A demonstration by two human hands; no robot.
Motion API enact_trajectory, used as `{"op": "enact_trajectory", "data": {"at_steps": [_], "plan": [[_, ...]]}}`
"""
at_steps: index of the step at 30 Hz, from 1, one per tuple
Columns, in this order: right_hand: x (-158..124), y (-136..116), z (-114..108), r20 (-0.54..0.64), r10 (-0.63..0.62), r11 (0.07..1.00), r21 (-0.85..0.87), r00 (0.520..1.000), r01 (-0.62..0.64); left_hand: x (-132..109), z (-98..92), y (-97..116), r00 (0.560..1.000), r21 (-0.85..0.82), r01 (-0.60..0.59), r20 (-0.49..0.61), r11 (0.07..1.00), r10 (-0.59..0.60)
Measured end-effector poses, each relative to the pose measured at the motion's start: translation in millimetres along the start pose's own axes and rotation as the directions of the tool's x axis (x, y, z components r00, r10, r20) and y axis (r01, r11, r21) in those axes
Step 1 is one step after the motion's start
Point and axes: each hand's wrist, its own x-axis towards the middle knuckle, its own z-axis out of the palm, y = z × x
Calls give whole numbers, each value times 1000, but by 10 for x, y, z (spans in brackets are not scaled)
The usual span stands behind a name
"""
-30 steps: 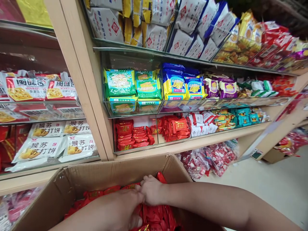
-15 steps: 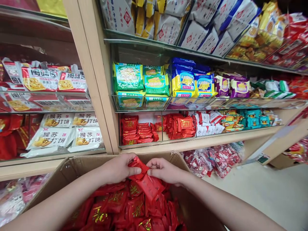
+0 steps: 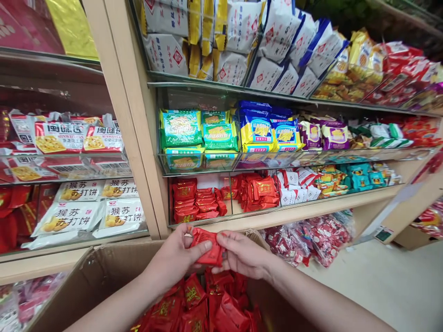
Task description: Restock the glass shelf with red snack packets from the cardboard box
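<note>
Between my two hands is a red snack packet [image 3: 208, 251], held just above an open cardboard box [image 3: 114, 258]. My left hand [image 3: 180, 249] grips its left side, thumb across the front. On the right edge, my right hand [image 3: 242, 253] pinches it between thumb and fingers. Whether more than one packet is in my grasp, I cannot tell. Below, many red packets with gold characters [image 3: 194, 295] lie loose in the box. Similar red packets [image 3: 185, 198] stand stacked in the lowest shelf compartment straight ahead, behind a glass front.
Glass-fronted shelves hold green biscuit packs [image 3: 182, 129], blue and yellow packs [image 3: 258, 127] and white packs [image 3: 72, 214]. A wooden post [image 3: 134, 115] divides the shelving. Under the right shelf, clear bags of red packets [image 3: 321, 237] sit on the floor [image 3: 374, 276].
The packet in my hands has been turned and drawn level, both hands now closer around it. Another red packet that hung below them is now down in the box. The view has tilted up.
</note>
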Motion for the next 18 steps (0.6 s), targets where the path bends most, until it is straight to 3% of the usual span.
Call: {"op": "enact_trajectory", "data": {"at_steps": [3,6,11,14,18], "plan": [[104,-35,120,-296,-107,994,-51,949,96,39,19,-39,975,48,-142,-164,989,148],[211,-37,197,-431,-267,938,-321,862,130,80,46,-39,898,118,-201,-374,973,231],[263,-163,291,-375,-593,641,-756,713,135,149,-2,-25,816,163,-260,-489,952,307],[273,-225,353,-358,-606,558,-828,710,59,162,-86,-22,773,262,-313,-487,913,405],[316,-211,413,-423,-576,565,-824,699,-33,154,-132,-25,743,410,-294,-470,863,477]]}}
